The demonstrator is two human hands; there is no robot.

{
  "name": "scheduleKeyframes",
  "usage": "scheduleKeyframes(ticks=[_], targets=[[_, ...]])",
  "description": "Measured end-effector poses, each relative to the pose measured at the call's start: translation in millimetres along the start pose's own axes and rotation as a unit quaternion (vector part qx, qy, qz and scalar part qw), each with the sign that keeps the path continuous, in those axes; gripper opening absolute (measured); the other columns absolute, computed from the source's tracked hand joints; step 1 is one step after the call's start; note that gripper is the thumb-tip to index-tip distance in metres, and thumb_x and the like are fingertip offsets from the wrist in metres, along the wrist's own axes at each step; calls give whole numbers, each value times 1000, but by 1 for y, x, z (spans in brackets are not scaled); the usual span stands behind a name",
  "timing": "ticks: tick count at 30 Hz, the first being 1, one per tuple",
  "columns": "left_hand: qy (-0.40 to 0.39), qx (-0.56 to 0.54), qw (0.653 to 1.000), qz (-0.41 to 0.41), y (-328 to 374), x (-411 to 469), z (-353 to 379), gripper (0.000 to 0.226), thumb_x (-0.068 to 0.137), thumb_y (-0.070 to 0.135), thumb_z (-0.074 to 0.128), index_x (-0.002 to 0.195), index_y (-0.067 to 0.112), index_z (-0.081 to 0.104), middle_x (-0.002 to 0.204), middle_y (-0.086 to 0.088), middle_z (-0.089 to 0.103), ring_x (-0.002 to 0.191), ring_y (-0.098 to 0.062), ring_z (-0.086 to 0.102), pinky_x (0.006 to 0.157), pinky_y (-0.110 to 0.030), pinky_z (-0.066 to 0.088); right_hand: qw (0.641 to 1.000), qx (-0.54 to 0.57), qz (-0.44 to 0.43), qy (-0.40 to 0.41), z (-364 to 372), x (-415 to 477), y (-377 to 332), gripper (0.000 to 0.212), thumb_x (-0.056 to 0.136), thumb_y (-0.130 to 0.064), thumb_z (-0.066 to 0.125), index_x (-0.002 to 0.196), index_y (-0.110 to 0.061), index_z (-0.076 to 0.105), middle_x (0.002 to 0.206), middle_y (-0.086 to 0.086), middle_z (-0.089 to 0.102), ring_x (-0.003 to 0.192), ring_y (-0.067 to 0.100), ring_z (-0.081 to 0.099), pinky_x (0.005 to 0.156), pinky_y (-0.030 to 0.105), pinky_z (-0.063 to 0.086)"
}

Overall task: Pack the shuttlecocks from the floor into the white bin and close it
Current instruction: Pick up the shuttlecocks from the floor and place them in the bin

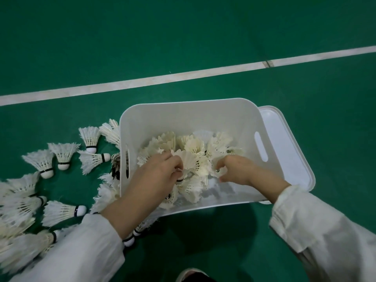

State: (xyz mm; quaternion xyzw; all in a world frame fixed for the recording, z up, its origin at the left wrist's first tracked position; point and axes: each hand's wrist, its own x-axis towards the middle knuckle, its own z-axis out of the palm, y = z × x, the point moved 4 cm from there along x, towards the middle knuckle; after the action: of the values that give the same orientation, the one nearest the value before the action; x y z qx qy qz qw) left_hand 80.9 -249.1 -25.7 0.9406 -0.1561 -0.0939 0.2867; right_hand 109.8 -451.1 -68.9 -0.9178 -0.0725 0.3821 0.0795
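Several loose shuttlecocks (61, 212): floor (203, 37), lower left.
White bin (183, 112): frame centre, open, part-filled.
Left hand (156, 171): inside bin, fingers curled, pinching a shuttlecock (189, 159).
Right hand (237, 169): fingers curled on another.
Lid (284, 143): right of bin.

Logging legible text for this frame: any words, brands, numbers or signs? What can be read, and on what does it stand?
No readable text in this frame.
On the white bin and its lid: no print or label visible.
On the shuttlecocks: black bands round the corks; small round marks on two cork ends, too blurred to read.
On the court line: plain white, no lettering.
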Motion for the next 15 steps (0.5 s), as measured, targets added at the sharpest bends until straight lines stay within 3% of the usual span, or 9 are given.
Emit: scheduleKeyframes(ticks=[2, 5, 8, 11, 15], targets=[[1, -7, 1000, 5, 1, 0, 0, 6, 89, 25, 56, 90, 20, 59, 86, 9, 52, 84, -11, 48, 70, -28, 40, 999, -2, -11, 48, -16, -17, -6, 36, 86, -27, 62, 121, -23, 57, 129, -1, 55, 114, 20, 53, 96, 33, 43], [13, -18, 1000, 22, 8, 3, -3, 7, 89, 25, 56, 89, 19, 58, 84, 10, 52, 83, -11, 48, 70, -26, 39, 975, 81, -96, 182, -39, -51, -25, 27, 88, -22, 60, 115, -27, 59, 118, -12, 53, 89, 12, 61, 83, 29, 47], [21, -30, 998, 45, 20, 6, -7, 7, 88, 23, 56, 88, 17, 59, 84, 8, 53, 82, -12, 47, 69, -25, 36, 962, 115, -178, 171, -36, -66, -44, 28, 87, -20, 62, 114, -26, 56, 116, -15, 49, 78, 7, 59, 79, 25, 47], [17, -13, 995, 95, 29, 7, -9, 7, 87, 21, 59, 88, 14, 61, 84, 5, 57, 81, -13, 47, 69, -24, 33, 964, 109, -178, 167, -30, -61, -44, 23, 86, -26, 63, 108, -22, 56, 112, -12, 51, 78, 9, 59, 83, 33, 48], [5, -20, 993, 116, 28, 9, -18, 6, 86, 21, 60, 87, 15, 61, 82, 9, 52, 81, -10, 43, 71, -25, 34, 949, 146, -207, 188, -32, -62, -45, 17, 84, -31, 65, 99, -23, 63, 117, -15, 45, 80, 7, 57, 76, 26, 47]])
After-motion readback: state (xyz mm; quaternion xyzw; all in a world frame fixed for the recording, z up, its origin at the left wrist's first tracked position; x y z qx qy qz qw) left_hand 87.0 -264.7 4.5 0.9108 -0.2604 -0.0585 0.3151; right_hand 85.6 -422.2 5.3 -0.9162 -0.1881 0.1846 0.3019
